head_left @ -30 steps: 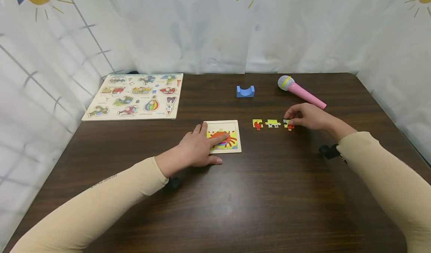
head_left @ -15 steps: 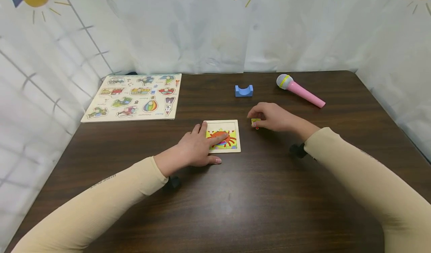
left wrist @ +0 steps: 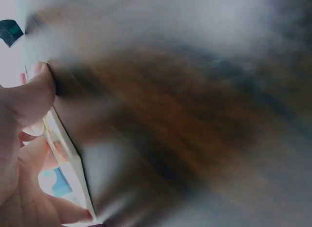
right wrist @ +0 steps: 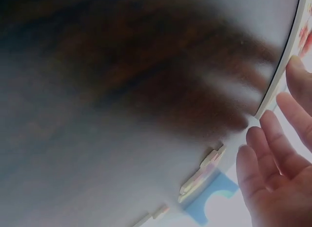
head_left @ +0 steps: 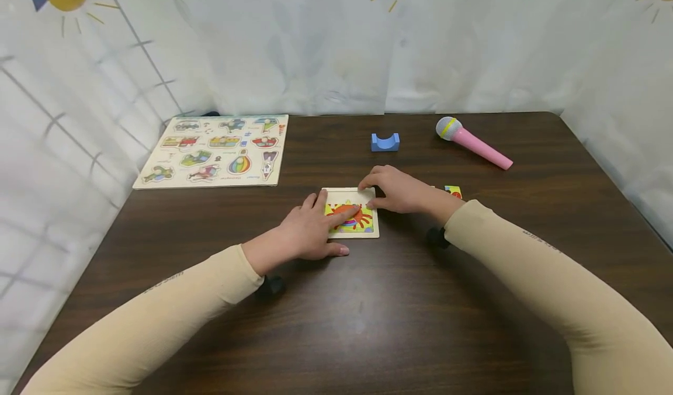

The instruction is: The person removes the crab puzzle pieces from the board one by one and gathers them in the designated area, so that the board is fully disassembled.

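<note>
A small square wooden puzzle tray [head_left: 375, 231] with a crab picture [head_left: 363, 222] lies mid-table; a bare wood strip shows along its far side. My left hand [head_left: 310, 231] rests on its left part, index finger stretched across the crab and thumb off the near side. At the far right corner is my right hand [head_left: 396, 190], thumb and index finger apart over the tray's right edge, bare wood showing between them. The right wrist view shows its other fingers loosely extended. Yellow-and-red jigsaw pieces [head_left: 453, 191] lie to the right, partly hidden by that hand; one puzzle piece [right wrist: 202, 173] shows in the right wrist view.
A larger wooden peg puzzle board [head_left: 215, 152] with vehicle pictures lies at the back left. Toward the back stand a blue arch block [head_left: 385, 144] and a pink toy microphone [head_left: 475, 145]. White curtains [head_left: 315, 44] hang around the dark wooden table [head_left: 336, 325].
My right hand has moved left from the rightmost jigsaw piece, past the leftmost one, to the tray's far right corner. The rightmost piece stays on the table. My left hand keeps its place.
</note>
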Tool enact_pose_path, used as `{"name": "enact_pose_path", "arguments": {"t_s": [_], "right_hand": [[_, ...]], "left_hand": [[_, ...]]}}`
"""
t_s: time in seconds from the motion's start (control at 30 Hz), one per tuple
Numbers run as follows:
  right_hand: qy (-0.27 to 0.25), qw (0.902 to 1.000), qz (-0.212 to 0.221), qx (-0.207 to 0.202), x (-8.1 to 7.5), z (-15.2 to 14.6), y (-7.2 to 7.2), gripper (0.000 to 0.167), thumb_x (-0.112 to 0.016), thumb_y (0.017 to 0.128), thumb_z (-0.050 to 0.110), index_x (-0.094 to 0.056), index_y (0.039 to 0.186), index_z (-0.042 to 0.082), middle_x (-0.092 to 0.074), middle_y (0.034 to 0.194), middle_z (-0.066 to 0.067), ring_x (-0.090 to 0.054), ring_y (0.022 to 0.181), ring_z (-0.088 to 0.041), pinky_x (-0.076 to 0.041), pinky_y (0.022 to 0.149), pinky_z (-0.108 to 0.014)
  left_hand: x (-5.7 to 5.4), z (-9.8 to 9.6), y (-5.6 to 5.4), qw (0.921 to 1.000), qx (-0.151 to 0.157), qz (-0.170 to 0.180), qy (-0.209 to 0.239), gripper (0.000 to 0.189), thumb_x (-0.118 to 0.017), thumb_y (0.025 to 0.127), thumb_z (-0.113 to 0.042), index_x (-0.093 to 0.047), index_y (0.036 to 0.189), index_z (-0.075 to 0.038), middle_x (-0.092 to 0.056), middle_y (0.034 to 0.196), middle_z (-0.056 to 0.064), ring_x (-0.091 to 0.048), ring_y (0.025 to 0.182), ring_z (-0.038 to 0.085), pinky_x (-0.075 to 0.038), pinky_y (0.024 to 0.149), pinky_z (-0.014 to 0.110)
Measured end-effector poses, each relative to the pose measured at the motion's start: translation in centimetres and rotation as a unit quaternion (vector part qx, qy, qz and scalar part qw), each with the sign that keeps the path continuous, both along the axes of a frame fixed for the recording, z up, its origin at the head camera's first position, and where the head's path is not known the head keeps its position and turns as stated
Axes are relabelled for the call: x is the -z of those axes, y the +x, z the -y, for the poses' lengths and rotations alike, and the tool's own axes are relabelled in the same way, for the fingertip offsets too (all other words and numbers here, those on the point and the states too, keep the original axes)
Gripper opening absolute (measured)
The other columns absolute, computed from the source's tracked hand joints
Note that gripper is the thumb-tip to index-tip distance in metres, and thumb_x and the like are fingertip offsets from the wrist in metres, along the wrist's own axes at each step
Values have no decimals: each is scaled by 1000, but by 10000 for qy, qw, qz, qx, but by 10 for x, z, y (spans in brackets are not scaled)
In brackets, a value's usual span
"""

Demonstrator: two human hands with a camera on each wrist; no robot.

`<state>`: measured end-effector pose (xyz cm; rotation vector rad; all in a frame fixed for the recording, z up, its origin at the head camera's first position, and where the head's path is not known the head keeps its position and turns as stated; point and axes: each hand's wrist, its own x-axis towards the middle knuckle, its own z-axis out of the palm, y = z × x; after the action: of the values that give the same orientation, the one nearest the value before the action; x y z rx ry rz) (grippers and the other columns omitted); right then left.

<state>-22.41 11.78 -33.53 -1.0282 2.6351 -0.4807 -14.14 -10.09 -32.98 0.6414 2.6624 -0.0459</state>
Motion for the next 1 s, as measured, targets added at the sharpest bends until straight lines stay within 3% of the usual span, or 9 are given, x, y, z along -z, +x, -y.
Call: {"name": "enact_pose_path", "arguments": {"t_s": [0.27, 0.5, 0.7, 1.0], "right_hand": [[101, 9999, -61, -50, 1, 1, -1, 41, -77, 93, 20, -68, 130, 5, -64, 130, -15, -55, 117, -31, -48, 103, -47], [100, 9999, -73, -69, 0, 2, 0, 39, -76, 93, 19, -68, 129, 6, -64, 129, -15, -55, 115, -30, -48, 102, -46], [-68, 9991, -223, -355, -2, 17, 1, 29, -70, 96, 11, -71, 125, 6, -65, 125, -14, -57, 116, -31, -48, 101, -46], [-82, 9980, -181, -596, 3, 42, 5, 17, -69, 96, 8, -78, 110, 10, -68, 116, -11, -56, 111, -30, -48, 99, -43]], "left_hand": [[7, 13, 0, 9991, 143, -34, 405, 90, -65, 91, -64, -20, 164, -36, -8, 169, 28, -20, 154, 46, -36, 116, 60], [6, 14, 0, 9992, 230, -41, 323, 88, -63, 92, -65, -20, 164, -37, -8, 169, 29, -19, 154, 46, -34, 117, 59], [5, 13, 0, 9992, 316, -94, 232, 87, -61, 92, -66, -20, 163, -38, -8, 169, 29, -20, 154, 47, -36, 116, 60], [4, 15, 0, 9990, 413, -113, 161, 84, -59, 93, -67, -21, 163, -39, -7, 169, 29, -18, 155, 47, -38, 115, 60]]}}
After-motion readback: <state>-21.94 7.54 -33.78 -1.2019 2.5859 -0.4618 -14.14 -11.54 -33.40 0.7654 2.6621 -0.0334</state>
